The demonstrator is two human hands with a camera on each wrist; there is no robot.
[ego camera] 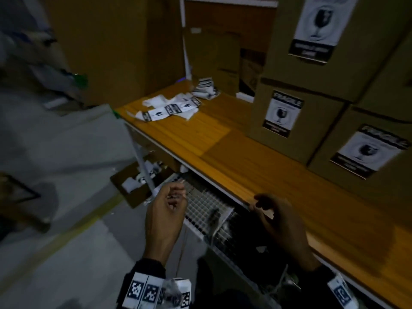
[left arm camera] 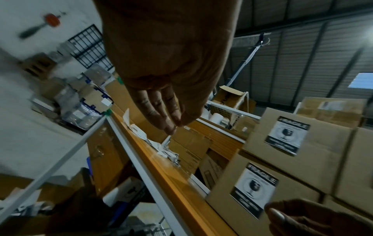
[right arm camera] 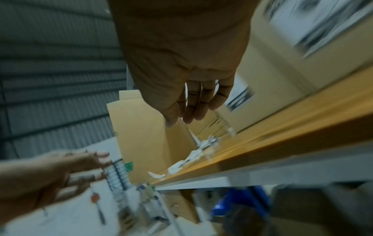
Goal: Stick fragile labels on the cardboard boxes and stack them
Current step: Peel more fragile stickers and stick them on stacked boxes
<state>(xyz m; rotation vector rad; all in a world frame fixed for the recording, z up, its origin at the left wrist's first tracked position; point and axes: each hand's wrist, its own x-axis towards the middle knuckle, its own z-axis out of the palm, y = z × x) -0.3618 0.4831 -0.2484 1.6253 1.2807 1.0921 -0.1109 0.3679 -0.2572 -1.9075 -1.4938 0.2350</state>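
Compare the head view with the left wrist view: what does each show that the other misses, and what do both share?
Head only: the wire-mesh shelf under the table, and the marker bands on the left wrist. Left wrist only: the corrugated roof and a barred window. Both: the wooden table, the loose label scraps, stacked boxes with fragile labels, and both hands, left hand, right hand, holding nothing.

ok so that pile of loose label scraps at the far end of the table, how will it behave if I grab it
The paper scraps look thin and curled, so probably floppy and very light. They lie loose and overlapping on the wooden table, so a push would likely scatter them. Sticky patches: cannot tell.
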